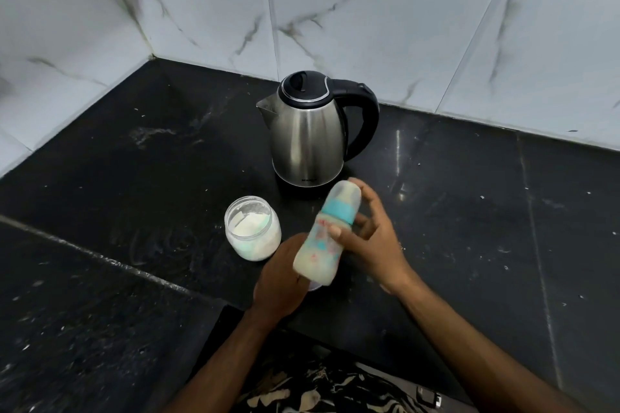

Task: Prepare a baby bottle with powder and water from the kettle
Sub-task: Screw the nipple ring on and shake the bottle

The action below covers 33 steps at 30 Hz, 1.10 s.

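A clear baby bottle (317, 246) with a teal collar and a clear cap, milky inside, hangs tilted and blurred over the black counter (469, 211). My right hand (375, 241) holds it, thumb on its front and fingers behind it. My left hand (280, 282) is at the bottle's base with its fingers hidden behind the bottle. A small pale object (315, 287) shows just under that hand. An open glass jar of white powder (252, 228) stands left of the bottle. The steel kettle (308, 137), lid down, stands behind them with its spout to the left.
White marble-pattern tiled walls (369, 27) close the counter at the back and left. The counter carries white specks and a smeared patch (151, 136) at the left. A raised counter edge (100, 258) runs diagonally at the left front. Patterned clothing (318, 389) shows at the bottom.
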Available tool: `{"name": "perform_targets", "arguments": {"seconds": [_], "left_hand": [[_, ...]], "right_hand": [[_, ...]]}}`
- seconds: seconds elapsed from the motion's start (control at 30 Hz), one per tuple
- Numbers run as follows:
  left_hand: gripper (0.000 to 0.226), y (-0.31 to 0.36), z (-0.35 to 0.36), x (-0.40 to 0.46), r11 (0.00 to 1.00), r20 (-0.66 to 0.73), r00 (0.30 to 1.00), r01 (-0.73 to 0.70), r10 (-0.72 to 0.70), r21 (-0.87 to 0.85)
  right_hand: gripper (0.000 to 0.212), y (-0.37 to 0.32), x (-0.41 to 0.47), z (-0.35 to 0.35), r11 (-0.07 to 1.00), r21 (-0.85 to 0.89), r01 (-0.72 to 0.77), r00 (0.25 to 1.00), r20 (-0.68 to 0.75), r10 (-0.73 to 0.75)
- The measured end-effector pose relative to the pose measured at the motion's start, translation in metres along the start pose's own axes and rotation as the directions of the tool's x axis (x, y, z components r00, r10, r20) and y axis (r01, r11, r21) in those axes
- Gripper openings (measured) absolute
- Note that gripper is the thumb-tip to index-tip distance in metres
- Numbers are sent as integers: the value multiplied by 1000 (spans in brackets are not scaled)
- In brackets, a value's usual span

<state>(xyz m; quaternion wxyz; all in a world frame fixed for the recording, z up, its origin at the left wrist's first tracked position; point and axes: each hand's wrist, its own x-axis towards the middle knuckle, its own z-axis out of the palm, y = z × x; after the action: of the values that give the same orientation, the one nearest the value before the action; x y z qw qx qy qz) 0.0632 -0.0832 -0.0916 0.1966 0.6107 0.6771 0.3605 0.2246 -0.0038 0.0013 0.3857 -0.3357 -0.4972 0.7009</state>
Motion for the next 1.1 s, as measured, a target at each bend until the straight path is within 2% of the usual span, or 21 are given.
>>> {"name": "perform_targets", "arguments": {"seconds": [0.1, 0.13, 0.2, 0.3, 0.33, 0.37, 0.43, 0.47, 0.53, 0.63, 0.67, 0.77, 0.83, 0.87, 0.93, 1.0, 1.03, 1.07, 1.1], "left_hand": [[45, 1, 0, 1, 1000, -13, 1000, 0, 0, 16], [43, 2, -1, 0, 1000, -5, 1000, -5, 5, 11], [44, 3, -1, 0, 1000, -13, 1000, 0, 1, 16], [45, -6, 0, 1, 1000, 25, 999, -23, 23, -5], [45, -8, 1, 2, 999, 42, 999, -32, 32, 4], [43, -10, 4, 2, 1000, 24, 999, -21, 21, 16], [45, -6, 4, 2, 999, -19, 1000, 1, 0, 35], [46, -3, 3, 1, 999, -21, 1000, 7, -6, 44], [48, 1, 1, 1, 1000, -11, 1000, 25, -25, 18], [52, 1, -2, 3, 998, 28, 999, 36, -34, -53], [49, 0, -2, 3, 1000, 14, 1000, 7, -6, -27], [41, 2, -2, 2, 999, -12, 1000, -28, 29, 25], [41, -1, 0, 1, 999, -7, 1000, -12, 12, 31], [42, -1, 0, 0, 999, -15, 1000, -11, 11, 45], [41, -4, 0, 0, 999, -37, 999, -3, 5, 40], [43, -3, -1, -2, 1000, -22, 999, 25, -25, 9], [44, -2, -1, -2, 999, -20, 999, 32, -33, -2], [39, -1, -1, -2, 999, -34, 999, 36, -35, 27], [36, -2, 0, -2, 999, -33, 999, 37, -36, 40]], "right_hand": [[71, -10, 15, -6, 955, 274, 114, 950, -312, -24], [68, -11, 17, -6, 937, 317, 149, 933, -358, -27], [74, -5, 12, -5, 957, 262, 124, 946, -321, -34], [77, 4, -5, 4, 998, -41, -37, 999, -10, 37], [77, 6, -6, 3, 998, -51, -43, 999, 13, 44], [76, 6, -4, 2, 1000, -4, -20, 999, -42, 20], [75, 3, 5, -2, 973, 227, 39, 967, -254, 20], [75, 3, 8, -2, 948, 310, 68, 948, -315, 35], [78, 5, 5, -1, 963, 266, 37, 961, -275, 39], [83, 6, -8, 2, 999, -6, -47, 998, -45, 47], [82, 3, -6, 0, 1000, -2, -26, 998, -55, 26], [70, -9, 10, -10, 960, 257, 110, 943, -333, -19], [70, -9, 17, -13, 918, 358, 169, 914, -405, -11], [75, -5, 16, -11, 921, 359, 151, 924, -381, -3], [88, 4, 2, 2, 975, 220, 36, 970, -243, 18], [87, 11, -7, 12, 999, 24, -41, 997, -61, 42], [86, 11, -7, 11, 999, 6, -36, 999, -28, 36], [85, 7, -4, 10, 999, 50, -7, 998, -58, 10], [83, 3, 2, 7, 991, 133, 25, 989, -151, -4]]}}
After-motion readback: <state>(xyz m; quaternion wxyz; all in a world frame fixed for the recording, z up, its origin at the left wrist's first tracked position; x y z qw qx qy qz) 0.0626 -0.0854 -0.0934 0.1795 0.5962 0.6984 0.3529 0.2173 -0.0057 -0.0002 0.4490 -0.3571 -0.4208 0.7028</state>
